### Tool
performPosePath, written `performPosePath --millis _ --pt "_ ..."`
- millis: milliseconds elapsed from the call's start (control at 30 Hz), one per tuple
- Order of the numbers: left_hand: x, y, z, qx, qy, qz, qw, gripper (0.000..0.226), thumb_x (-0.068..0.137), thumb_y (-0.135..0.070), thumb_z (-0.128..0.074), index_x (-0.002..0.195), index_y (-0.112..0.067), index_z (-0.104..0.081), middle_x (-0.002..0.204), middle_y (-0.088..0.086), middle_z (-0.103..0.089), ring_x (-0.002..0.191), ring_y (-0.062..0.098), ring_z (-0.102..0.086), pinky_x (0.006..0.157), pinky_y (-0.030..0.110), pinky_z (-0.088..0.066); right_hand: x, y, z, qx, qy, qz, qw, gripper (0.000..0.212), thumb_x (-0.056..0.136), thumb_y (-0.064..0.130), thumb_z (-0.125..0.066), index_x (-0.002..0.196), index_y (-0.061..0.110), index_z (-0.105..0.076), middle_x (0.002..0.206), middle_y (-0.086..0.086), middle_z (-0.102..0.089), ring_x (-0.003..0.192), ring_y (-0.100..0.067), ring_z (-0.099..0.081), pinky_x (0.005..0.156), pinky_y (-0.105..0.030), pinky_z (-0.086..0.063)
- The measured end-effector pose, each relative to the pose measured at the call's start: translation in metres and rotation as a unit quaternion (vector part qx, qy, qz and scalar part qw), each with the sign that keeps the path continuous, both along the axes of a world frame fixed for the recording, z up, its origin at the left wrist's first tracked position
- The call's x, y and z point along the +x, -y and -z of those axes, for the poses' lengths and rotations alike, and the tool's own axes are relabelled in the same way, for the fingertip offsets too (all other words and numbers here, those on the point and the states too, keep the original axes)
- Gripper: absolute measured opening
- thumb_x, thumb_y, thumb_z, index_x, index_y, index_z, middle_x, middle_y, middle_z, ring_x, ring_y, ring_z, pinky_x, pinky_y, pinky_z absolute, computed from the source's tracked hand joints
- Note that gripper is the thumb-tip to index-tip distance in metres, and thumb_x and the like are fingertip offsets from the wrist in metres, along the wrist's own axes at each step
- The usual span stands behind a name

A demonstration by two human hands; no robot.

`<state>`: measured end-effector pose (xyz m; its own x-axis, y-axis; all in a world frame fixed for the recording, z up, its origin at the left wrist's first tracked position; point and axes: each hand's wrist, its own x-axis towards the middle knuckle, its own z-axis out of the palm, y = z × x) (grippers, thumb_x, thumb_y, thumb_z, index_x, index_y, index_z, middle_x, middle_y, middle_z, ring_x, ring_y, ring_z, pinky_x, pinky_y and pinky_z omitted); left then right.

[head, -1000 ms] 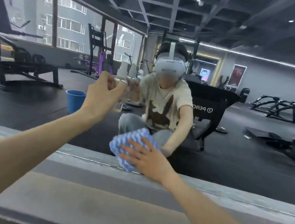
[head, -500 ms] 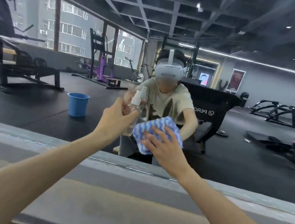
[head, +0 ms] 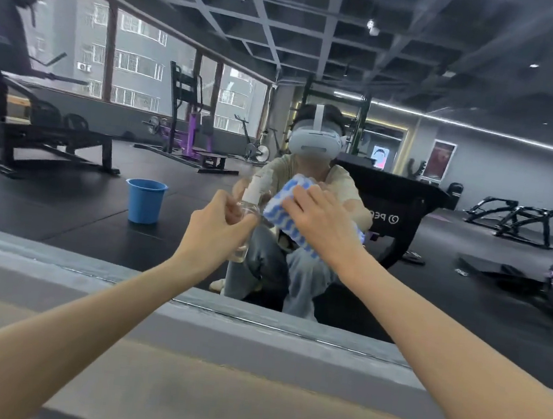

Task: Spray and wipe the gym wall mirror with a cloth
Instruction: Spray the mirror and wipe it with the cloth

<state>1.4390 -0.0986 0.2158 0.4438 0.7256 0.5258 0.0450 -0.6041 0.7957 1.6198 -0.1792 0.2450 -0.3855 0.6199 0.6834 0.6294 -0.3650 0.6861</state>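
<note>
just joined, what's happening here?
A person crouches at the gym wall mirror. The left hand grips a small clear spray bottle, nozzle up. The right hand presses a blue-and-white cloth against the mirror just beside the bottle. A blue bucket shows in the reflection.

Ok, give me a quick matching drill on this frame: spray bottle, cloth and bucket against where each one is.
1 spray bottle
2 cloth
3 bucket

A pressed under the right hand against the mirror
B gripped in the left hand
C standing on the floor, seen in reflection

Pairs: 1-B, 2-A, 3-C
</note>
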Motion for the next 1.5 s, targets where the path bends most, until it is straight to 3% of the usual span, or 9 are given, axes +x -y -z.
performPosePath --millis 167,367,567,733,833,900,1033,1200,1500 --pt "-0.001 0.002 0.004 0.017 -0.022 0.016 0.999 0.021 0.089 -0.029 -0.061 0.097 -0.011 -0.053 0.084 -0.004 -0.062 0.081 0.010 -0.058 0.073 0.029 -0.047 0.003 0.007 0.014 0.052 -0.121 0.007 0.991 0.036 0.085 0.012 -0.036 0.105 0.001 -0.063 0.105 -0.014 -0.051 0.079 -0.028 -0.055 0.064 -0.035 -0.049" --pt "-0.004 0.003 0.000 0.033 -0.026 0.038 0.998 0.017 0.089 -0.028 -0.061 0.096 -0.015 -0.053 0.085 -0.003 -0.064 0.085 0.013 -0.060 0.077 0.031 -0.049 -0.007 0.019 0.004 0.081 -0.069 0.099 0.989 0.029 0.082 -0.009 -0.035 0.106 0.003 -0.047 0.107 -0.011 -0.038 0.072 -0.016 -0.048 0.063 -0.024 -0.035" --pt "-0.009 0.002 0.002 0.036 -0.037 0.046 0.998 0.014 0.089 -0.027 -0.059 0.092 -0.016 -0.051 0.083 0.000 -0.065 0.085 0.018 -0.061 0.080 0.036 -0.050 -0.022 0.017 0.008 0.054 -0.162 0.133 0.976 0.061 0.058 -0.009 -0.080 0.117 -0.009 -0.061 0.112 -0.019 -0.041 0.066 -0.020 -0.058 0.060 -0.028 -0.050" --pt "-0.014 -0.002 0.005 0.031 -0.048 0.043 0.997 0.016 0.090 -0.028 -0.058 0.095 -0.015 -0.051 0.083 -0.002 -0.062 0.087 0.020 -0.060 0.085 0.042 -0.051 -0.018 0.024 0.008 0.079 -0.209 0.176 0.959 0.070 0.058 -0.015 -0.077 0.124 -0.010 -0.057 0.107 -0.016 -0.035 0.062 -0.021 -0.056 0.045 -0.020 -0.027" --pt "-0.011 -0.002 0.008 0.028 -0.051 0.042 0.997 0.016 0.089 -0.029 -0.058 0.094 -0.015 -0.051 0.083 -0.003 -0.062 0.088 0.021 -0.060 0.084 0.040 -0.051 -0.010 0.025 0.008 0.058 -0.204 0.145 0.966 0.043 0.097 0.011 -0.053 0.136 -0.002 -0.041 0.112 -0.007 -0.040 0.095 -0.035 -0.057 0.075 -0.038 -0.051" --pt "-0.010 -0.001 0.009 0.025 -0.050 0.042 0.998 0.017 0.089 -0.030 -0.058 0.095 -0.015 -0.050 0.085 -0.002 -0.063 0.089 0.021 -0.060 0.080 0.037 -0.048 -0.016 0.023 0.005 0.088 -0.243 0.096 0.961 0.045 0.089 0.010 -0.063 0.129 -0.003 -0.046 0.119 -0.010 -0.038 0.106 -0.036 -0.051 0.086 -0.050 -0.051" --pt "-0.006 0.000 0.008 0.031 -0.048 0.054 0.997 0.017 0.089 -0.030 -0.058 0.094 -0.017 -0.050 0.084 -0.004 -0.062 0.088 0.020 -0.058 0.073 0.032 -0.044 0.011 0.017 0.007 0.064 -0.190 0.099 0.975 0.049 0.094 0.019 -0.044 0.137 -0.005 -0.044 0.146 -0.021 -0.039 0.138 -0.033 -0.036 0.114 -0.059 -0.023" --pt "-0.001 -0.004 0.005 0.041 -0.034 0.050 0.997 0.018 0.089 -0.031 -0.060 0.091 -0.017 -0.050 0.084 -0.002 -0.064 0.084 0.017 -0.059 0.065 0.027 -0.041 0.013 -0.005 -0.003 0.101 -0.226 0.067 0.967 0.072 0.102 0.053 -0.024 0.152 0.002 -0.019 0.161 -0.016 -0.018 0.148 -0.029 -0.011 0.118 -0.057 -0.003" --pt "0.004 -0.026 -0.009 0.031 -0.007 0.021 0.999 0.016 0.087 -0.031 -0.059 0.089 -0.017 -0.051 0.089 0.003 -0.069 0.090 0.020 -0.064 0.084 0.035 -0.050 0.021 -0.045 0.054 0.064 -0.057 0.007 0.996 0.056 0.102 0.037 -0.030 0.154 0.020 -0.018 0.161 -0.001 -0.022 0.149 -0.026 -0.012 0.112 -0.069 -0.005"
